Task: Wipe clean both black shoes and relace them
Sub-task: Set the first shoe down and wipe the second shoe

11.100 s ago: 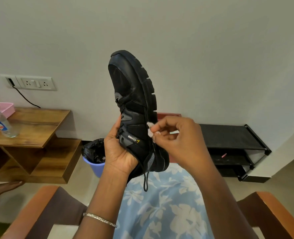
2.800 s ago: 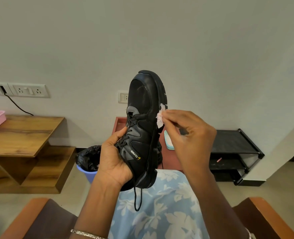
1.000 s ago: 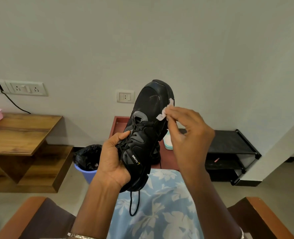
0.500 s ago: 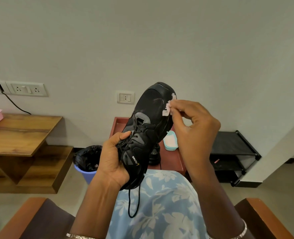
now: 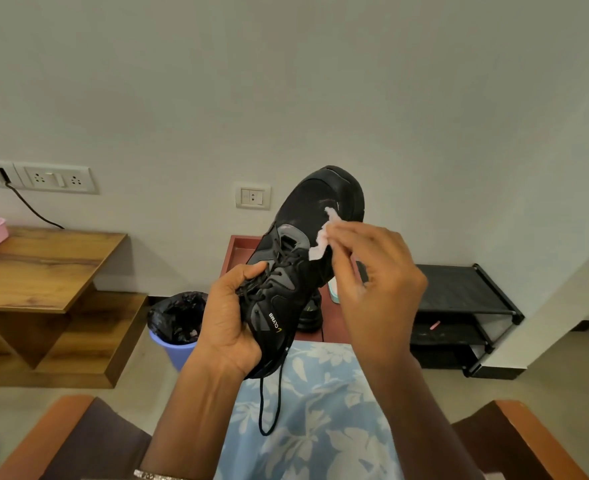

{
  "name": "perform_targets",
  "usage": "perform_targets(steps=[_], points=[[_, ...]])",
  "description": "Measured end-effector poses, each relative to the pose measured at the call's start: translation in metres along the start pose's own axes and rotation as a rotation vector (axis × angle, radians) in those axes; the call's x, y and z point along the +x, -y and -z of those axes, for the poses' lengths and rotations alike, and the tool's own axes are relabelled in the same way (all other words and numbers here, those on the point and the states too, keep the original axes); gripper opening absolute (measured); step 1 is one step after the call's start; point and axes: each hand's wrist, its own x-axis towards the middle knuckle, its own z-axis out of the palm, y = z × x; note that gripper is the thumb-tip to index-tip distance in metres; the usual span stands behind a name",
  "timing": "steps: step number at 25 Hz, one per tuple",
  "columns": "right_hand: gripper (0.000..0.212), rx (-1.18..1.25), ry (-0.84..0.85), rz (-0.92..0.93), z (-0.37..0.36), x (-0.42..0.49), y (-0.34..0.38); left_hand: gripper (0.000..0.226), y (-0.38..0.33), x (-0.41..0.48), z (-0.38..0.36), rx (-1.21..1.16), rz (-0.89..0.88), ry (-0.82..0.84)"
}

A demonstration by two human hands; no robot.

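Note:
I hold a black laced shoe (image 5: 307, 244) up in front of me, toe pointing up and away. My left hand (image 5: 229, 320) grips it around the heel and lace area, and a loose lace end (image 5: 269, 403) dangles over my lap. My right hand (image 5: 372, 271) pinches a small white wipe (image 5: 324, 233) and presses it on the right side of the toe. A second black shoe (image 5: 312, 313) stands on the red-brown table (image 5: 241, 251) behind, mostly hidden by the held shoe.
A teal and white container (image 5: 334, 291) lies on the red-brown table. A blue bin with a black liner (image 5: 179, 323) stands on the floor to the left, beside a wooden side table (image 5: 44, 268). A black shoe rack (image 5: 459, 306) stands on the right. Chair arms (image 5: 44, 441) flank my lap.
The wipe has slid from the toe's right edge down and inward onto the toe's upper surface. The shoe stays in my left hand, toe tilted a little more to the right.

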Motion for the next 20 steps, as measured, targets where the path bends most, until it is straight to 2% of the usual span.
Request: perform_targets(steps=[3,8,11,13,15,17,20], points=[[0.019,-0.005,0.013,-0.026,0.002,-0.005,-0.001,0.019,-0.001,0.000,0.001,0.006,-0.015,-0.009],[0.017,0.040,0.176,0.062,-0.003,-0.035,0.011,0.027,-0.001,-0.002,-0.001,0.025,0.012,0.024],[0.016,0.001,0.110,0.052,-0.001,-0.015,0.004,0.037,-0.004,-0.001,-0.001,0.017,-0.062,0.003],[0.015,-0.027,0.040,0.024,0.001,-0.001,-0.002,0.031,-0.006,-0.001,0.001,0.067,-0.109,-0.027],[0.014,-0.024,0.001,-0.005,0.002,0.003,-0.004,0.015,-0.005,0.000,0.002,0.134,-0.140,-0.059],[0.014,-0.011,0.014,-0.003,-0.001,-0.008,0.002,0.007,-0.003,-0.002,0.002,0.177,-0.155,-0.075],[0.016,-0.016,0.072,0.064,-0.003,-0.019,0.010,0.007,-0.004,-0.003,0.002,0.204,-0.174,-0.095]])
